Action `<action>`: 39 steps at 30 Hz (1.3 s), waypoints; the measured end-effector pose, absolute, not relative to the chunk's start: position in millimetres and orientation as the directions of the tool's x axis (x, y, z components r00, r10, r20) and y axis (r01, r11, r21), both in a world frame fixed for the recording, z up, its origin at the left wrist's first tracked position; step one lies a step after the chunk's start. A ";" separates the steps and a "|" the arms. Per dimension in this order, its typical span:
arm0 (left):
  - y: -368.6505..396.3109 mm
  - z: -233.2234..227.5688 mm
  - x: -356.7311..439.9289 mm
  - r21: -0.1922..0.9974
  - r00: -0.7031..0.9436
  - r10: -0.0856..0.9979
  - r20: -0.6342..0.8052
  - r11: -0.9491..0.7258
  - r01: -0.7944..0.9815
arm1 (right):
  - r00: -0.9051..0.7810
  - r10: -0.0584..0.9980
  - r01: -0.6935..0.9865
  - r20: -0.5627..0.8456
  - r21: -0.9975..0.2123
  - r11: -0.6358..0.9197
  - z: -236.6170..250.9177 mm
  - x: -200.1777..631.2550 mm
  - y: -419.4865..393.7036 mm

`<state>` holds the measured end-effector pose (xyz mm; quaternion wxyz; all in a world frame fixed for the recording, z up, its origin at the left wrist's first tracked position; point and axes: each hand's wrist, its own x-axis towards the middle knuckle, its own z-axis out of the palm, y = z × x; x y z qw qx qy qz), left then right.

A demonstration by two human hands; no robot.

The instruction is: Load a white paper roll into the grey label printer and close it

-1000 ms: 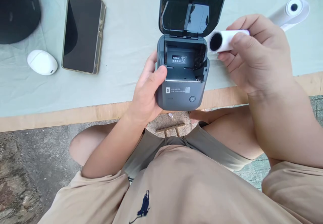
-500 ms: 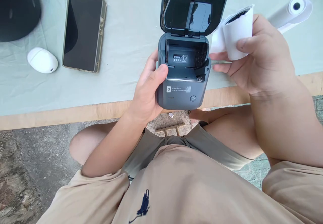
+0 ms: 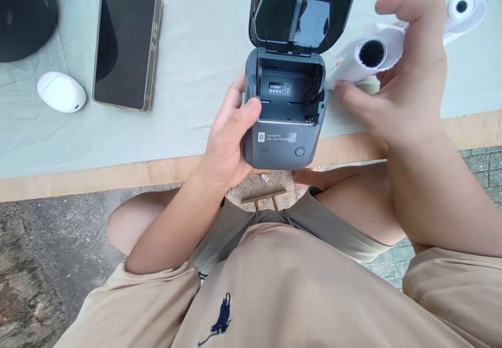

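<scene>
Even, bright light; faint shadows. Above the printer [image 3: 284,111], its lid [image 3: 300,10] shows pale reflections; far left of the printer, a black object [image 3: 25,15] looks blurred.

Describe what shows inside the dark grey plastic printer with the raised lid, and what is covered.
Inside the dark grey plastic printer, a black-and-white rectangular label shows. The thumb of the bare left hand covers part of the printer's left rim, hiding what lies beneath.

dark grey printer [image 3: 280,144], lid [image 3: 288,18] open, bay [image 3: 280,108] exposed, a hollow white paper roll [image 3: 351,67] just beside it
</scene>
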<state>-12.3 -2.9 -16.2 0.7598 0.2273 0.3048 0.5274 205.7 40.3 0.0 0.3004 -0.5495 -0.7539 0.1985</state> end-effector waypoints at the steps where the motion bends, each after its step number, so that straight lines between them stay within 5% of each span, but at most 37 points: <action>1: -2.8 -16.4 -12.3 0.673 0.255 0.941 -0.224 0.339 -0.658 | -0.246 0.937 0.734 0.250 -0.583 0.348 -0.1 205.9 40.3; 10: -3.2 -16.8 -14.1 0.672 0.267 0.935 -0.232 0.352 -0.651 | -0.176 0.983 0.881 0.051 -0.436 0.181 -2.8 207.2 44.6; 14: -2.9 -16.0 -13.5 0.672 0.277 0.936 -0.217 0.349 -0.653 | -0.300 0.941 0.786 0.159 -0.517 0.338 -5.3 208.7 45.0; 17: -2.6 -14.8 -12.6 0.683 0.270 0.939 -0.215 0.342 -0.645 | -0.277 0.923 0.802 0.269 -0.464 0.376 -6.5 207.9 44.5; 23: -2.2 -15.3 -13.6 0.677 0.279 0.939 -0.200 0.339 -0.654 | -0.256 0.933 0.837 0.253 -0.424 0.345 0.3 203.5 43.1; 32: -1.8 -14.9 -13.9 0.692 0.282 0.937 -0.207 0.344 -0.634 | -0.168 0.957 0.636 0.234 -0.716 0.287 0.6 207.8 41.1; 39: -2.4 -13.0 -12.7 0.714 0.252 0.934 -0.252 0.356 -0.604 | -0.146 0.969 0.823 0.198 -0.519 0.230 -1.3 208.6 45.1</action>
